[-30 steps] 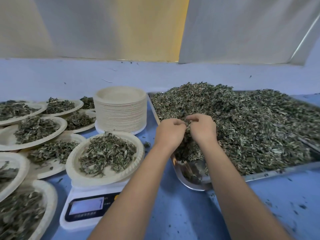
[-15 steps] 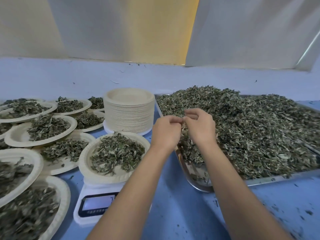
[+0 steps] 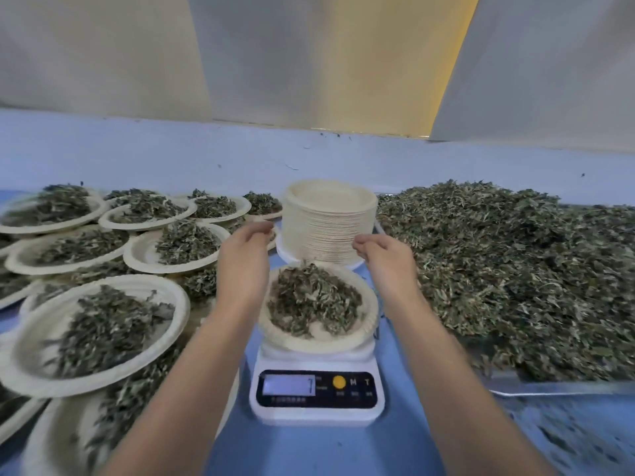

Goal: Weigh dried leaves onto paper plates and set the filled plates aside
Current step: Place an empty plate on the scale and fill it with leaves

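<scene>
Left hand and right hand hover at 10 and 2 o'clock of the filled paper plate on the scale, equally near, curled fingers' hold unclear.

Single view, head-worn, wide-angle. Looks forward and down across the blue table toward the pale back wall. Close range: digital scale low centre, within arm's reach. Left hand and right hand mid-frame, forearms entering from the bottom edge. Frame edges blurred: filled plates left, leaf tray right.
</scene>
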### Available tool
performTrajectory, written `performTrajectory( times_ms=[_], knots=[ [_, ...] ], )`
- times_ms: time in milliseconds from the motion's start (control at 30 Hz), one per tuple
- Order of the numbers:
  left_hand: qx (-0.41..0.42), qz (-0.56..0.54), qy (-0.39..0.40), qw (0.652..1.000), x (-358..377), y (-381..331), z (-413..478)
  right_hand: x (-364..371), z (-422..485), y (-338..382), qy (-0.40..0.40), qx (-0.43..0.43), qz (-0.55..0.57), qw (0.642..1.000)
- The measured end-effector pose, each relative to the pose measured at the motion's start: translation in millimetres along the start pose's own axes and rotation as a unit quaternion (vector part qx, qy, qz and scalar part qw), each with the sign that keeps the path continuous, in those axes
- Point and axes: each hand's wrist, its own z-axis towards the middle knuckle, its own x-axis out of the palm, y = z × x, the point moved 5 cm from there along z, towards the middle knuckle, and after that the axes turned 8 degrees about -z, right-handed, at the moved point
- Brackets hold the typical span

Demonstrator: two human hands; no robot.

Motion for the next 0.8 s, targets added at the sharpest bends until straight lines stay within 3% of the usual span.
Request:
performTrajectory(
  times_ms=[400,800],
  knots=[
    [-0.083,0.006,-0.006,0.997,-2.4,35.5,-4.3,5.6,-6.6,-14.5,0.025,0.013,-0.018,0.999],
    [-0.124,-0.044,-0.041,0.99,-19.7,30.4,6.2,11.4,-7.6,4.9,0.049,0.017,0.055,0.997]
  ],
)
